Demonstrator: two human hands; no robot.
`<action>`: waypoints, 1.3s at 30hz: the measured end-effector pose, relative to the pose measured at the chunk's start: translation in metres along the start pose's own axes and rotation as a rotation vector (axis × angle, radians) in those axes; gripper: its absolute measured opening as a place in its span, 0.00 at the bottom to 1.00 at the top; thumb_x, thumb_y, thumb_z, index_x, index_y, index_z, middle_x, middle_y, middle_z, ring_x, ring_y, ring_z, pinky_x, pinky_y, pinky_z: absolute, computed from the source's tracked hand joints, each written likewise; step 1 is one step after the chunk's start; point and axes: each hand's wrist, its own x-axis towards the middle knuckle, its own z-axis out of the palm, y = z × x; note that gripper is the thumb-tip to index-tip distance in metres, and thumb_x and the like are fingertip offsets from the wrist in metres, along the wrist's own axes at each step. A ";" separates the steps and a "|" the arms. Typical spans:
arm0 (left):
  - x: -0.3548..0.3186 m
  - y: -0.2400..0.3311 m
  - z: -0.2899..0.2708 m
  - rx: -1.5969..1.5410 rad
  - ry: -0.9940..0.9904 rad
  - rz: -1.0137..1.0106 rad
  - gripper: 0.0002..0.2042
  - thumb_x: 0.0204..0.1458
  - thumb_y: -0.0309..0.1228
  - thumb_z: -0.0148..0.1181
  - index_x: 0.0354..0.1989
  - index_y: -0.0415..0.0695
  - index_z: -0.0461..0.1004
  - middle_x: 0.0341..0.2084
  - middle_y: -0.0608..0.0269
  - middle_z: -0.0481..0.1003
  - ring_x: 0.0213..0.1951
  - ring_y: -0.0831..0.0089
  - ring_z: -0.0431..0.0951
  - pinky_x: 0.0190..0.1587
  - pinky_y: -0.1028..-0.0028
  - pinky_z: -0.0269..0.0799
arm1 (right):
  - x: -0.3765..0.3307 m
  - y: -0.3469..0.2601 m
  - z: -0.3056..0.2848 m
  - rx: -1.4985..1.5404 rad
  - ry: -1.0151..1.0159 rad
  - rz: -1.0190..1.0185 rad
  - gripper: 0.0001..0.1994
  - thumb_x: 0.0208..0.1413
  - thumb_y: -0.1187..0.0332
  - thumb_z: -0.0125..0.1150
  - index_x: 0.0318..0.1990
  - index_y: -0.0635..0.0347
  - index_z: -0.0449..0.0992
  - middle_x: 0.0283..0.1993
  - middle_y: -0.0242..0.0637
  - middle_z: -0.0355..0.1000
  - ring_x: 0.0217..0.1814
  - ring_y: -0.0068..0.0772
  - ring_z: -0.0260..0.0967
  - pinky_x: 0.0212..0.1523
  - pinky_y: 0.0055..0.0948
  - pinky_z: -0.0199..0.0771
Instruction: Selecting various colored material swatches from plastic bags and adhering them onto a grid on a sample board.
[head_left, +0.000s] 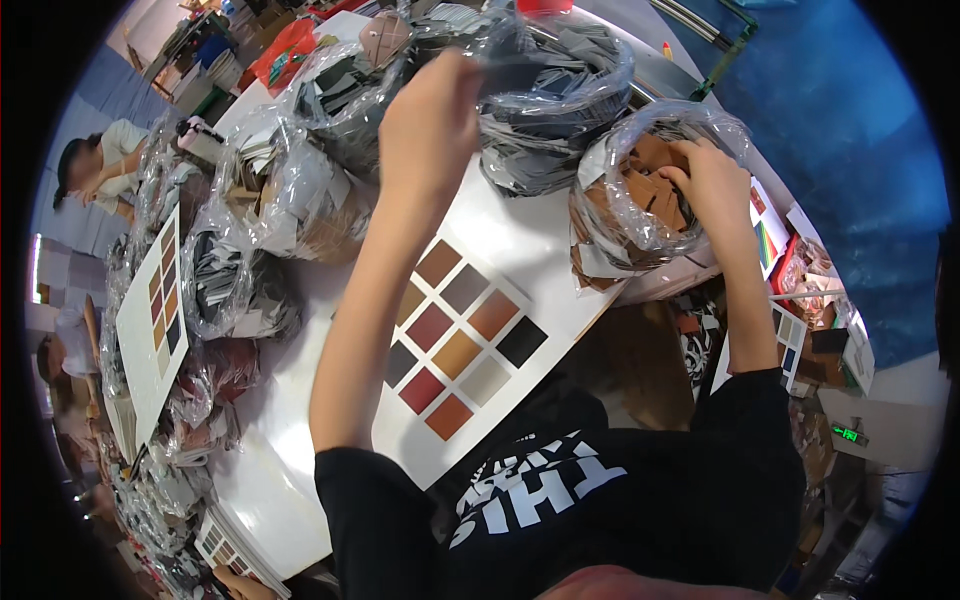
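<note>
The fingers (680,165) of the right hand (718,190) reach bent into a clear bag (608,255) at the right edge of the surface (265,470), touching the brown pieces (655,205) inside; I cannot tell whether they pinch one. The left hand (428,125) is blurred above the bags of grey pieces (535,155), a dark shape by its fingertips; whether it grasps that is unclear.

Lifting well here probably means pinching one piece by its edge, rubbing it lightly to separate any stuck beneath, and drawing it clear of the crumpled plastic rim without creasing a corner.

Nearer the body lies a white card (400,440) with rows of brown, red, tan, grey and black squares, partly behind the left forearm. A similar card (150,335) leans against the bags at left.

No brand can be made out on the bags. Bold white lettering (540,490) crosses the wearer's black shirt (620,510), and a small green sign (848,434) glows at far right.
</note>
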 end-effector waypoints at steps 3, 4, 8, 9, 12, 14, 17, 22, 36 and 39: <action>-0.071 -0.005 -0.051 -0.190 -0.028 -0.194 0.07 0.54 0.22 0.55 0.40 0.40 0.71 0.28 0.53 0.75 0.29 0.63 0.77 0.32 0.71 0.69 | 0.005 0.003 0.004 0.009 0.017 -0.081 0.15 0.47 0.59 0.66 0.40 0.55 0.77 0.40 0.37 0.75 0.40 0.44 0.74 0.39 0.41 0.74; -0.097 -0.005 -0.067 -0.152 -0.047 -0.269 0.06 0.54 0.21 0.54 0.40 0.39 0.71 0.26 0.55 0.74 0.28 0.68 0.76 0.31 0.73 0.69 | 0.009 0.007 0.008 0.097 0.085 -0.134 0.12 0.47 0.62 0.66 0.37 0.55 0.75 0.38 0.37 0.75 0.40 0.45 0.74 0.38 0.41 0.73; -0.209 -0.016 -0.097 -0.166 -0.069 -0.671 0.03 0.56 0.20 0.52 0.37 0.38 0.71 0.24 0.59 0.74 0.27 0.77 0.74 0.30 0.76 0.68 | 0.013 0.013 0.006 0.115 -0.091 -0.008 0.08 0.51 0.67 0.61 0.37 0.55 0.70 0.32 0.40 0.74 0.38 0.47 0.73 0.35 0.42 0.71; -0.230 -0.012 -0.103 -0.207 -0.050 -0.755 0.02 0.56 0.20 0.52 0.36 0.37 0.71 0.23 0.61 0.74 0.26 0.78 0.74 0.31 0.77 0.68 | 0.008 0.018 -0.005 0.096 0.011 0.007 0.09 0.52 0.67 0.60 0.38 0.54 0.69 0.32 0.42 0.74 0.38 0.49 0.73 0.35 0.43 0.70; -0.303 -0.013 -0.137 -0.137 0.018 -0.856 0.02 0.57 0.20 0.51 0.35 0.36 0.70 0.21 0.61 0.74 0.25 0.77 0.74 0.33 0.78 0.68 | -0.004 0.000 -0.044 0.314 0.156 0.092 0.07 0.57 0.71 0.54 0.41 0.56 0.65 0.29 0.44 0.71 0.29 0.39 0.72 0.29 0.34 0.68; -0.340 -0.002 -0.160 -0.139 0.150 -0.955 0.02 0.56 0.20 0.52 0.35 0.36 0.70 0.21 0.61 0.73 0.26 0.78 0.74 0.33 0.78 0.68 | -0.013 -0.037 -0.067 0.664 0.157 0.084 0.07 0.59 0.77 0.52 0.43 0.58 0.68 0.23 0.33 0.66 0.23 0.18 0.65 0.24 0.22 0.63; -0.378 0.005 -0.176 -0.106 0.236 -1.063 0.03 0.56 0.22 0.53 0.35 0.35 0.71 0.22 0.61 0.73 0.26 0.77 0.74 0.33 0.78 0.68 | -0.026 -0.094 -0.059 0.912 0.158 -0.195 0.09 0.55 0.78 0.56 0.44 0.61 0.72 0.24 0.28 0.67 0.21 0.13 0.61 0.22 0.19 0.58; -0.382 0.009 -0.171 0.072 0.237 -1.045 0.03 0.54 0.23 0.56 0.34 0.37 0.74 0.24 0.57 0.74 0.28 0.71 0.74 0.33 0.74 0.68 | -0.059 -0.194 -0.014 1.097 -0.300 -0.382 0.04 0.55 0.79 0.57 0.38 0.63 0.74 0.30 0.27 0.71 0.31 0.09 0.63 0.25 0.13 0.58; -0.387 -0.031 -0.196 0.235 0.115 -0.900 0.06 0.46 0.18 0.59 0.31 0.42 0.72 0.25 0.60 0.73 0.28 0.63 0.72 0.32 0.69 0.65 | -0.121 -0.375 0.115 1.358 -0.936 -0.224 0.05 0.55 0.75 0.58 0.38 0.66 0.78 0.25 0.28 0.72 0.20 0.13 0.60 0.20 0.15 0.57; -0.384 -0.042 -0.200 0.256 0.061 -0.896 0.07 0.43 0.18 0.60 0.31 0.42 0.72 0.25 0.61 0.73 0.29 0.63 0.72 0.32 0.68 0.65 | -0.125 -0.387 0.124 1.327 -1.081 -0.104 0.05 0.58 0.74 0.56 0.36 0.68 0.73 0.22 0.30 0.71 0.20 0.15 0.68 0.16 0.14 0.59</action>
